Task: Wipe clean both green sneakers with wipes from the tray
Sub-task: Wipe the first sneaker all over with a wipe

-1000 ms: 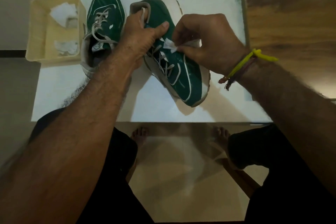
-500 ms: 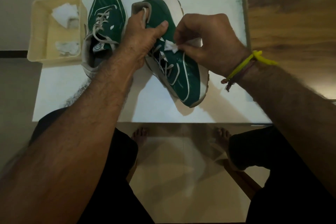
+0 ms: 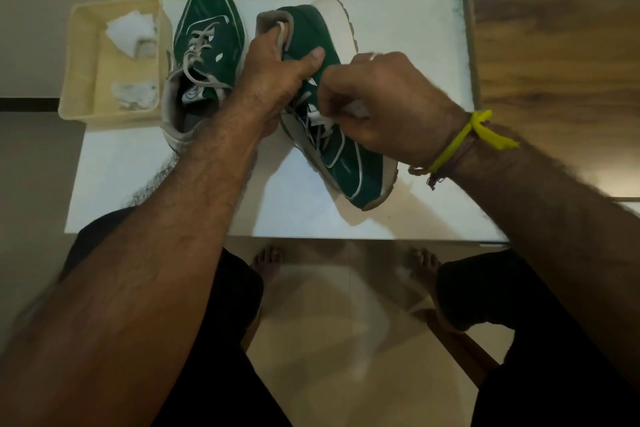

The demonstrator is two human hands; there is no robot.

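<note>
Wiping is in progress on the right-hand sneaker (image 3: pixel 349 163), which lies tilted on its side near the middle of the white surface (image 3: pixel 408 31), heel toward the far edge and toe toward the near right corner. The left hand (image 3: pixel 273 80) steadies it: fingers reach into the collar at the heel, and the thumb lies flat along the green upper, so this grip is closed round the shoe's rim. The right hand (image 3: pixel 384 107) hangs over the lace area with fingers curled, its grip narrow and pinching a small white wipe (image 3: pixel 322 120) against the laces; a yellow band (image 3: pixel 464 135) sits on that wrist. Both forearms reach forward from the near edge, the left one crossing in front of the second sneaker (image 3: pixel 207 45), which stands upright near the far left, just beside the cream tray (image 3: pixel 79 80) at the far left corner. Two wipes show in the tray, a cleaner one (image 3: pixel 130 31) at the far end and a greyer one (image 3: pixel 133 95) at the near end. Judgement: the first shoe is mid-clean, the second apparently not yet handled. The next move calls for firm strokes along the upper and sole edge while the left hand holds the shoe against sliding; turning it will be needed to reach the hidden side.
</note>
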